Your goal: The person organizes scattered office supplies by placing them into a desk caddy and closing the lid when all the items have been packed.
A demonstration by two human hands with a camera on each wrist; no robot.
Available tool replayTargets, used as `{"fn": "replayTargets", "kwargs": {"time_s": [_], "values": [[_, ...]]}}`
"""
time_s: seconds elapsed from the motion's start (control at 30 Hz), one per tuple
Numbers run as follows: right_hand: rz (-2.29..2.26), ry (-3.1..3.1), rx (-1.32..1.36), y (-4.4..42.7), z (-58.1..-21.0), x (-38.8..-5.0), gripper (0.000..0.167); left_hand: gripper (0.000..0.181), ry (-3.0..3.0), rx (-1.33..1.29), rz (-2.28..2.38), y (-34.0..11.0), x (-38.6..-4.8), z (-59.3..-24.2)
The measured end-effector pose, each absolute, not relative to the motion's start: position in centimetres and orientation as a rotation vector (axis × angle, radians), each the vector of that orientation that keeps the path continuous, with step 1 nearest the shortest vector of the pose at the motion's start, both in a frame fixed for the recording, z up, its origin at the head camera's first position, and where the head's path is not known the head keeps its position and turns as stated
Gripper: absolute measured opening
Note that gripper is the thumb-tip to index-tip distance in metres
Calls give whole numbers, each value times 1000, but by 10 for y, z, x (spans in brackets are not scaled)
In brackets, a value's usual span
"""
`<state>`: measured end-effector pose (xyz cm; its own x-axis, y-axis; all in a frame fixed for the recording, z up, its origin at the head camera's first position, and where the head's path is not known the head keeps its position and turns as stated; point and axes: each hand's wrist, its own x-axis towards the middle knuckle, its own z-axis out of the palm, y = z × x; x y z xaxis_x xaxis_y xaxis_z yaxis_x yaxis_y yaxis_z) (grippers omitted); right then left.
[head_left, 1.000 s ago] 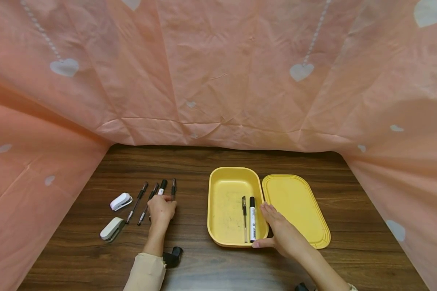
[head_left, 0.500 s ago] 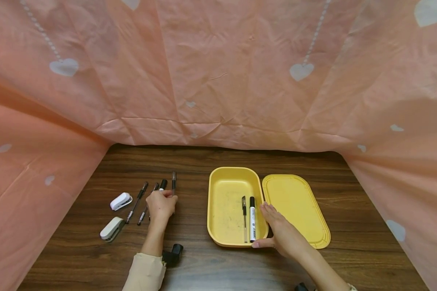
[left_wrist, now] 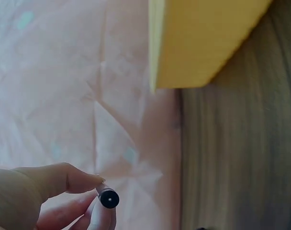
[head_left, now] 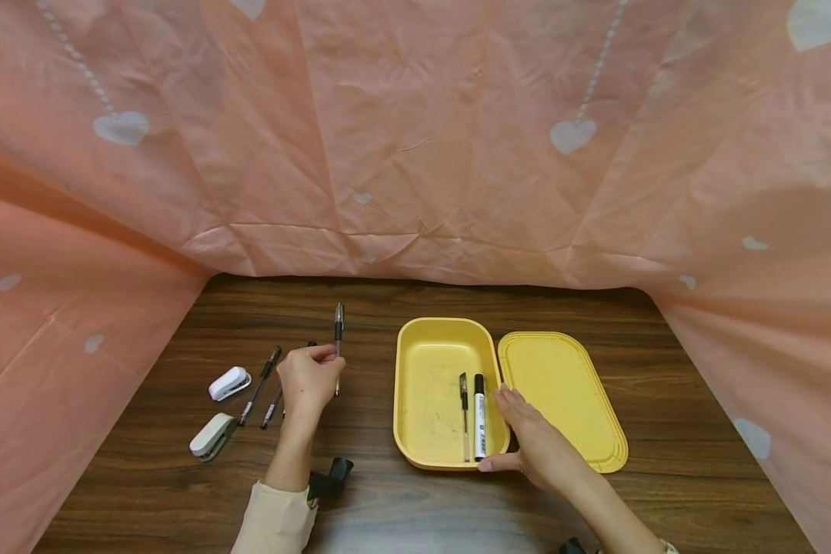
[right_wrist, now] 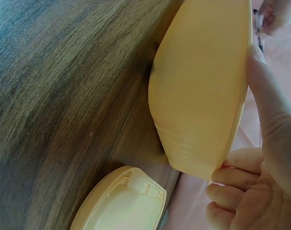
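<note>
My left hand (head_left: 310,382) pinches a black-capped gel pen (head_left: 338,331) between thumb and fingers, off the table. In the left wrist view the pen's dark round end (left_wrist: 108,198) points at the camera. My right hand (head_left: 543,446) rests with fairly straight fingers against the right side of a yellow box (head_left: 408,331), its thumb at the near rim. Inside that box a gel pen (head_left: 465,415) and a white marker with a black cap (head_left: 481,419) lie side by side. Another marker is mostly hidden behind my left hand.
The yellow lid (head_left: 561,385) lies flat to the right of the box. At left are two gel pens (head_left: 259,385), a small white stapler (head_left: 229,382) and a larger pale stapler (head_left: 212,435). Pink cloth (head_left: 415,154) surrounds the wooden table.
My left hand has lifted the gel pen from the table and moved it slightly away from me and to the right. The right hand and the box have stayed in place.
</note>
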<state>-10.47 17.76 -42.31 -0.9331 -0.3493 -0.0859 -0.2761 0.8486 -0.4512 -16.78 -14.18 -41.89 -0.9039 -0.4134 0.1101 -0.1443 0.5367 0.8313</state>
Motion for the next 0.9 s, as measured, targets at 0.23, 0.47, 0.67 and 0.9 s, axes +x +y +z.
{"fn": "replayTargets", "kwargs": {"time_s": [0.23, 0.47, 0.67, 0.9], "values": [[-673, 2853, -481, 178, -423, -104, 109, 22, -2439, 415, -1318, -132, -163, -400], [-689, 2838, -463, 178, -422, -105, 110, 22, -2406, 358, -1407, -121, -157, -383], [-682, 2837, -465, 178, -423, -104, 110, 22, -2396, 342, -1451, -112, -157, -377], [-683, 2844, -464, 178, -423, -105, 109, 18, -2376, 266, -1556, -96, -153, -371]]}}
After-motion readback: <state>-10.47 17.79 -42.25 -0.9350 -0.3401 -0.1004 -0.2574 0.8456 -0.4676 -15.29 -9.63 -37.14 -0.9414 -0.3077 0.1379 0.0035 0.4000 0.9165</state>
